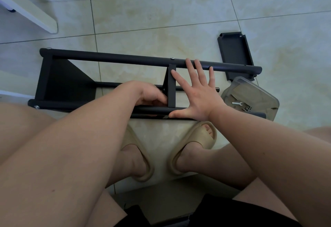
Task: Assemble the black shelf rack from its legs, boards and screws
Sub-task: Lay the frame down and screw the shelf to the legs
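On glossy marbled tiles, just past the person's slippers (195,142), the rack (59,80) lies on its side — matte black round-tube legs, flat boards. The left hand (150,96) curls at the middle board's (171,87) near end; what it pinches cannot be told. The right hand (198,94) is spread flat — thumb on the near leg (152,110), fingertips over the far leg (116,58).
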Demonstrator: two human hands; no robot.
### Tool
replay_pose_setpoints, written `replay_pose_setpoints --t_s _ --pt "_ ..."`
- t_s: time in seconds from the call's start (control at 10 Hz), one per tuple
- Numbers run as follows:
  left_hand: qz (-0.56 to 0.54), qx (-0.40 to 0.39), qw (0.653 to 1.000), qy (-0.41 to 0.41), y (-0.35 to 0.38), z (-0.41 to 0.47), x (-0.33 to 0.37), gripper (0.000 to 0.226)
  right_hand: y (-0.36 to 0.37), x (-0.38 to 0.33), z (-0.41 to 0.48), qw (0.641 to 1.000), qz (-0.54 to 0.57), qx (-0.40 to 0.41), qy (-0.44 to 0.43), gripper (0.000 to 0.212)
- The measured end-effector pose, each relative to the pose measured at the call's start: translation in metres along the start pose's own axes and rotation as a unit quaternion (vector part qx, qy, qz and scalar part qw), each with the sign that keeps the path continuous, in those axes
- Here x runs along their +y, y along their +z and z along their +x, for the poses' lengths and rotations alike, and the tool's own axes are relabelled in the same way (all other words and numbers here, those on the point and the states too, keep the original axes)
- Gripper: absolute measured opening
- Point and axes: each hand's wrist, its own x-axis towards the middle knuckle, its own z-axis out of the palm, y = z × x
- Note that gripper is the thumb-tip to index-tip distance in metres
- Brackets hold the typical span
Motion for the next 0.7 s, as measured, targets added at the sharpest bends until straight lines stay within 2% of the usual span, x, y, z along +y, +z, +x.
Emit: replay_pose_setpoints --t_s 0.1,0.2,0.3,0.4,0.7 --pt "-0.013 -0.039 0.999 -0.003 -0.0022 -0.0017 -0.0019 0.022 -0.0003 -0.0003 -0.0004 1.0 0.001 0.001 0.0 0.124" --pt "-0.019 -0.037 0.999 0.001 -0.0014 -0.0014 -0.0022 0.024 -0.0005 -0.0004 -0.0005 1.0 -0.002 -0.002 0.001 0.124" --pt "0.001 0.012 1.0 0.014 0.0002 0.0018 -0.0022 0.022 -0.0011 -0.0002 -0.0004 1.0 -0.003 -0.002 0.002 0.124" --pt "0.017 0.027 0.999 0.025 0.0012 0.0028 -0.0018 0.015 -0.0012 -0.0005 -0.0004 1.0 -0.004 -0.002 0.002 0.124" --pt "0.002 -0.026 1.0 -0.004 -0.0015 -0.0012 -0.0017 0.028 -0.0025 -0.0005 -0.0005 1.0 -0.002 -0.005 0.004 0.125"
